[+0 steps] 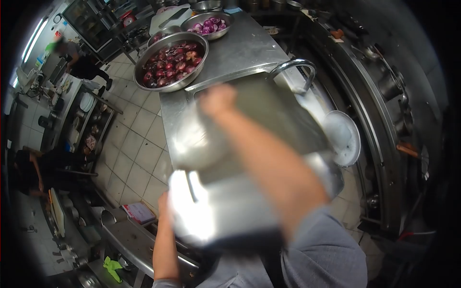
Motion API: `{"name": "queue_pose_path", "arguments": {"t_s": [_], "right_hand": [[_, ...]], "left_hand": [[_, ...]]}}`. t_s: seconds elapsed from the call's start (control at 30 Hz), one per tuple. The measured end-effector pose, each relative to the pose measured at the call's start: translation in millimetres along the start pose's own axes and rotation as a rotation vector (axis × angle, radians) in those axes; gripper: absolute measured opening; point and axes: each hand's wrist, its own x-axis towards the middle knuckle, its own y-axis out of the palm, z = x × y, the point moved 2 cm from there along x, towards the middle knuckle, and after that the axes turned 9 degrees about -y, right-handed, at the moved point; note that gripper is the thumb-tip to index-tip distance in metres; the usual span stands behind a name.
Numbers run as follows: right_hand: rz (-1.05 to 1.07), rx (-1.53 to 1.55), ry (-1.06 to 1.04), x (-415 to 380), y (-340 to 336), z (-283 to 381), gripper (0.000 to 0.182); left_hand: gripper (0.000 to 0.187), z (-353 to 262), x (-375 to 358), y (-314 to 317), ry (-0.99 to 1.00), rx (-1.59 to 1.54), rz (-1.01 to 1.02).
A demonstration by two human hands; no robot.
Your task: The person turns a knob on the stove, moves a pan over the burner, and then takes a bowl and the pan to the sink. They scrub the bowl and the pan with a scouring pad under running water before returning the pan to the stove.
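Observation:
My right hand (pixel 218 100) reaches across to the left side of a sink (pixel 273 115) that looks full of cloudy water. Motion smears its fingers, and a shiny, rounded metal surface (pixel 192 137) lies just below it. My left hand (pixel 163 204) is at the left side of a large blurred metal vessel (pixel 230 206) close to my body; its fingers are mostly hidden there. A curved faucet (pixel 295 69) arches at the sink's right edge. Beyond the sink, a steel bowl (pixel 138 77) holds several red onions (pixel 170 65) in liquid.
Peeled purple onions (pixel 210 25) fill a second bowl farther back. A knife (pixel 174 17) lies on a white cutting board (pixel 161 18). A white basin (pixel 342 138) is right of the sink. Two other people stand at the left, one a person (pixel 84 62) near the back.

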Motion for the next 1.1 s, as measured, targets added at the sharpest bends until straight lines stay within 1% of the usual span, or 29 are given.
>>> {"name": "queue_pose_path", "arguments": {"t_s": [0.07, 0.13, 0.17, 0.2, 0.23, 0.27, 0.33, 0.37, 0.4, 0.47, 0.5, 0.53, 0.6, 0.63, 0.67, 0.7, 0.77, 0.8, 0.83, 0.87, 0.93, 0.97, 1.0, 1.07, 1.1], "right_hand": [[-0.037, 0.035, -0.171, -43, 0, 56, 0.018], [-0.047, 0.110, -0.243, -64, -18, 60, 0.019], [-0.044, 0.131, -0.249, -61, -24, 35, 0.019], [-0.027, 0.125, -0.193, -49, -30, 11, 0.019], [-0.028, 0.052, -0.033, -32, -26, -16, 0.019], [-0.031, 0.053, -0.035, -34, -20, -14, 0.019], [-0.028, -0.107, -0.023, -39, -8, 3, 0.018], [-0.088, 0.009, -0.130, -65, -12, 30, 0.016], [-0.088, 0.010, -0.131, -65, -22, 30, 0.016], [-0.109, 0.057, -0.217, -73, -51, 15, 0.016], [-0.111, 0.083, -0.258, -84, -58, 5, 0.016], [-0.101, 0.087, -0.250, -81, -58, -10, 0.016], [-0.120, -0.047, 0.107, -49, -51, -54, 0.016], [-0.113, -0.032, 0.028, -58, -48, -39, 0.016], [-0.097, -0.072, -0.043, -75, -35, -11, 0.016], [-0.092, -0.078, -0.045, -80, -43, -10, 0.016], [-0.063, 0.035, -0.125, -90, -61, -3, 0.016], [-0.050, 0.092, -0.160, -96, -69, -2, 0.016], [-0.039, 0.149, -0.196, -102, -77, -1, 0.016], [-0.042, 0.147, -0.192, -96, -79, -11, 0.016], [-0.164, -0.024, 0.063, -74, -77, -42, 0.015], [-0.134, -0.063, 0.013, -84, -68, -28, 0.015], [-0.159, 0.046, -0.087, -103, -69, 0, 0.016], [-0.139, 0.060, -0.081, -100, -91, 3, 0.016], [-0.121, 0.074, -0.070, -102, -105, 2, 0.015]], "left_hand": [[0.060, 4, 2, 5, 0.077, 0.061, -0.041], [0.059, 3, -1, 0, 0.037, 0.097, 0.012], [0.059, 0, -1, -1, 0.020, 0.122, 0.054], [0.059, -1, -5, -3, 0.010, 0.129, 0.063], [0.059, -5, -7, -5, 0.014, 0.107, 0.068], [0.059, -7, -7, -8, 0.022, 0.082, 0.067], [0.059, -7, -7, -8, 0.017, 0.061, 0.067], [0.059, -7, -7, -7, 0.009, 0.039, 0.072], [0.059, -5, -5, -5, 0.008, 0.039, 0.071], [0.059, 0, -2, -3, 0.031, 0.082, 0.030], [0.059, -3, -9, -4, 0.023, 0.086, 0.041], [0.059, -10, -16, -9, 0.031, 0.055, 0.052], [0.059, -12, -17, -11, 0.054, 0.027, 0.051], [0.059, -7, -10, -7, 0.052, 0.075, 0.032], [0.060, -4, -3, -2, 0.050, 0.118, 0.016], [0.060, -6, -2, 1, 0.051, 0.112, 0.021], [0.060, 1, -3, 2, -0.029, -0.084, 0.039], [0.060, 3, -3, 1, -0.033, -0.074, 0.046], [0.059, 2, -2, -1, 0.014, 0.036, 0.052], [0.059, -1, -1, -3, 0.067, 0.141, 0.051], [0.058, -9, -11, -8, 0.099, 0.114, 0.019], [0.058, -12, -13, -10, 0.125, 0.084, -0.011], [0.058, -14, -12, -9, 0.126, 0.078, -0.011], [0.059, -10, -9, -7, -0.021, -0.012, 0.055], [0.059, -11, -8, -8, -0.025, -0.003, 0.061]]}}
